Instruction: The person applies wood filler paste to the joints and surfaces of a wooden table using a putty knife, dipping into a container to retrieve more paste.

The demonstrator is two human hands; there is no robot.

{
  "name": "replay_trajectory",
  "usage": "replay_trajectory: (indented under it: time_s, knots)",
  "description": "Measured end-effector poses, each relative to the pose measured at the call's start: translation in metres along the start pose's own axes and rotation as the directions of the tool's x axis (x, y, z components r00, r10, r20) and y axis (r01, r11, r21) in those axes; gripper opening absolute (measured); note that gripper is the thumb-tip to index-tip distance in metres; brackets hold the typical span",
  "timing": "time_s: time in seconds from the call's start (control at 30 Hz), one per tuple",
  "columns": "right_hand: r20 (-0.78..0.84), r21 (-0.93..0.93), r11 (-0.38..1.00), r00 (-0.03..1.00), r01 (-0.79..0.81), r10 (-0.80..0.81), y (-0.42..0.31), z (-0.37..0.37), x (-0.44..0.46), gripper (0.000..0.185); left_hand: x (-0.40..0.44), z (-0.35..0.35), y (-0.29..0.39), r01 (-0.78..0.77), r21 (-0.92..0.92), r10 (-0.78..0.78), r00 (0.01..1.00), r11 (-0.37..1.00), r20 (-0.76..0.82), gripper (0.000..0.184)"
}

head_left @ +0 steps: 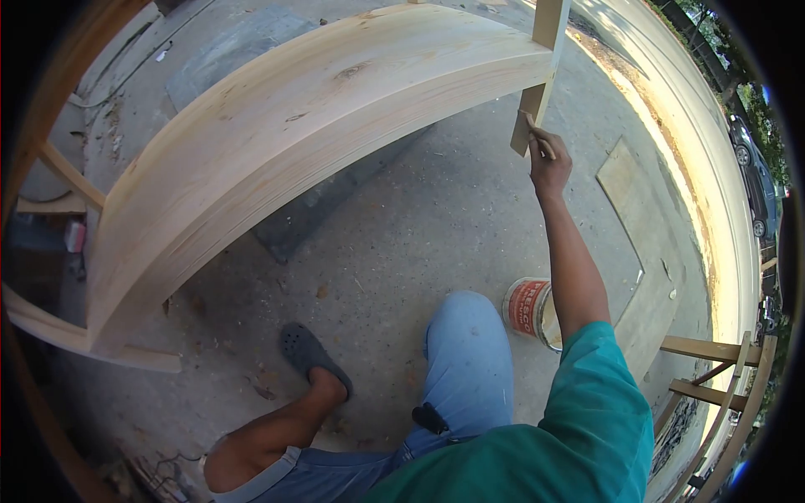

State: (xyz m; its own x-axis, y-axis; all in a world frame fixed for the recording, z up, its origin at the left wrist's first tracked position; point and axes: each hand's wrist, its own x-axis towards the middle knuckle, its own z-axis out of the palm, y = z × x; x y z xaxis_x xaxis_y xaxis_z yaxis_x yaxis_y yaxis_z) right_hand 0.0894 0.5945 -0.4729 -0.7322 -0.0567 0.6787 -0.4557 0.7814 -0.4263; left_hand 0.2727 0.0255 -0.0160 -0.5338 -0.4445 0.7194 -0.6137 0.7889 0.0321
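My right hand [551,166] is closed around a slim, pale-handled tool [545,146], possibly a brush or a putty knife; its working end is too small to make out. The tool's tip meets the lower part of a wooden leg [527,124] at the right end of a large, pale wooden piece of furniture [335,80]. That piece has a broad board and a thick edge, and looks curved through the wide lens. Below my right forearm an open can [527,307] with a red and white label stands on the floor. My left hand is out of view.
Another wooden frame [713,394] stands at the lower right. A flat board [622,197] lies on the concrete floor [402,218] to the right. Clear plastic sheeting [231,50] lies behind the furniture. A dark car [752,180] is parked beyond the road.
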Motion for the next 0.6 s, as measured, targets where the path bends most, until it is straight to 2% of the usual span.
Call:
replay_trajectory:
  time_s: [0.1, 0.13, 0.2, 0.3, 0.4, 0.5, 0.6]
  knots:
    - [0.220, -0.131, 0.991, 0.976, 0.027, 0.002, 0.041, 0.015, -0.034, 0.012, 0.000, 0.000, -0.001, -0.002, 0.003, 0.002, 1.000, 1.000, 0.000, 0.093]
    - [0.349, -0.273, 0.961, 0.935, 0.044, 0.056, 0.049, 0.019, -0.041, 0.012, 0.001, 0.000, -0.002, -0.003, 0.000, 0.003, 1.000, 1.000, -0.002, 0.093]
    - [0.415, -0.388, 0.921, 0.896, 0.018, 0.157, 0.048, 0.023, -0.046, 0.013, 0.004, -0.002, -0.003, -0.006, 0.004, 0.006, 1.000, 1.000, -0.002, 0.092]
    - [0.206, -0.091, 0.996, 0.978, 0.000, 0.019, 0.024, 0.008, -0.024, 0.014, 0.005, -0.002, -0.004, -0.004, 0.013, 0.004, 1.000, 1.000, 0.002, 0.091]
    - [-0.168, 0.328, 0.945, 0.985, 0.007, 0.050, -0.013, 0.000, 0.027, 0.015, 0.005, -0.004, -0.004, -0.003, 0.011, 0.003, 1.000, 1.000, 0.004, 0.090]
    - [-0.305, 0.300, 0.951, 0.952, 0.081, 0.015, -0.004, 0.010, 0.037, 0.014, 0.005, -0.005, -0.005, -0.002, 0.017, 0.002, 1.000, 1.000, 0.003, 0.089]
    - [-0.208, 0.168, 0.986, 0.977, -0.006, 0.041, 0.009, 0.018, 0.002, 0.014, 0.007, -0.005, -0.005, -0.008, 0.022, 0.008, 1.000, 1.000, 0.008, 0.088]
